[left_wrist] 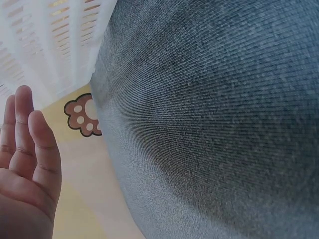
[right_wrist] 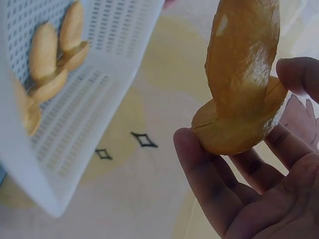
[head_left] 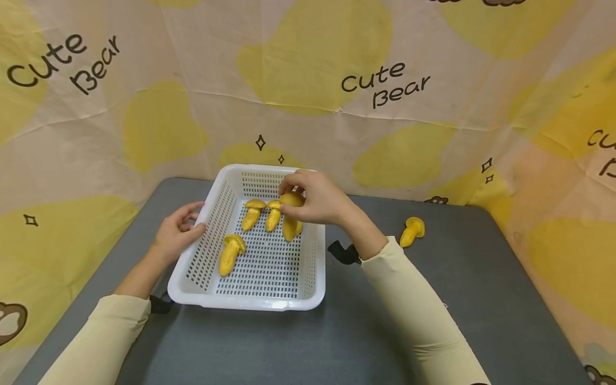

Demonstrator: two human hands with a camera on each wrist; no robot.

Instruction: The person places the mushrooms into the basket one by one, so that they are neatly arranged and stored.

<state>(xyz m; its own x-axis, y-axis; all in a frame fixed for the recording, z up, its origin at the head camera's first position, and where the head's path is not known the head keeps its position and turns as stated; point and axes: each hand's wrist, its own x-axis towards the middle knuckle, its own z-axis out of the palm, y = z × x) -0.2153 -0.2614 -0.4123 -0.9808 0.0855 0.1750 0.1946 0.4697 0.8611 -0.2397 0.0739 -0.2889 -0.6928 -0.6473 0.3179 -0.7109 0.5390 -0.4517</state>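
Observation:
A white slotted basket (head_left: 250, 305) holds several yellow mushrooms: two (head_left: 252, 215) (head_left: 272, 216) stand side by side near its back, another mushroom (head_left: 231, 255) lies at front left, and one is partly hidden behind the held one. Above the basket's right part, my right hand (head_left: 320, 199) pinches a mushroom (head_left: 290, 227) by its cap, stem pointing down in the head view. The right wrist view shows the fingers and thumb of my right hand (right_wrist: 249, 184) round the cap of this mushroom (right_wrist: 244, 64). My left hand (head_left: 177, 233) is at the basket's left rim, fingers extended (left_wrist: 30, 159).
One more yellow mushroom (head_left: 412, 231) lies on the grey table (head_left: 366, 331), right of the basket and beyond my right forearm. A patterned cloth (head_left: 298, 128) with "Cute Bear" lettering hangs behind the table and along its sides.

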